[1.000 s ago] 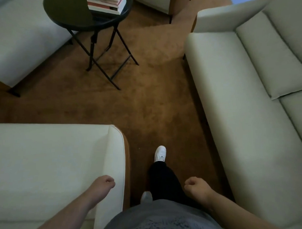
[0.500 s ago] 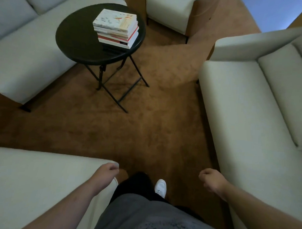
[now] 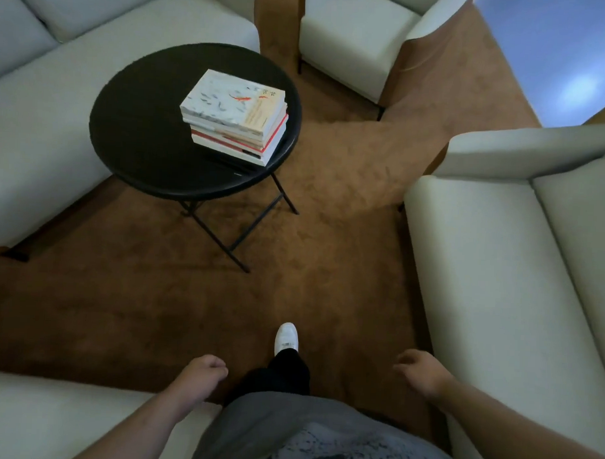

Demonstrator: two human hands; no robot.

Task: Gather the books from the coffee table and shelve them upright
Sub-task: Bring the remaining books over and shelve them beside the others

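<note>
The stack of books [image 3: 234, 118] lies flat on the round black table [image 3: 143, 127], long axis running toward the far-left sofa [image 3: 77, 60], while the left hand [image 3: 203, 375] is loosely curled and the right hand [image 3: 421, 371] half open, both holding nothing.

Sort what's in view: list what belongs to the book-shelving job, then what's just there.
Job:
- stack of paperback books, white fish-print cover on top
- round black folding coffee table
- bare left hand, empty
- bare right hand, empty

Just there:
- cream sofas
- cream armchair
- brown carpet

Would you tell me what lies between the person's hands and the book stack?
In the head view, only bare brown carpet separates both hands from the stack.
</note>
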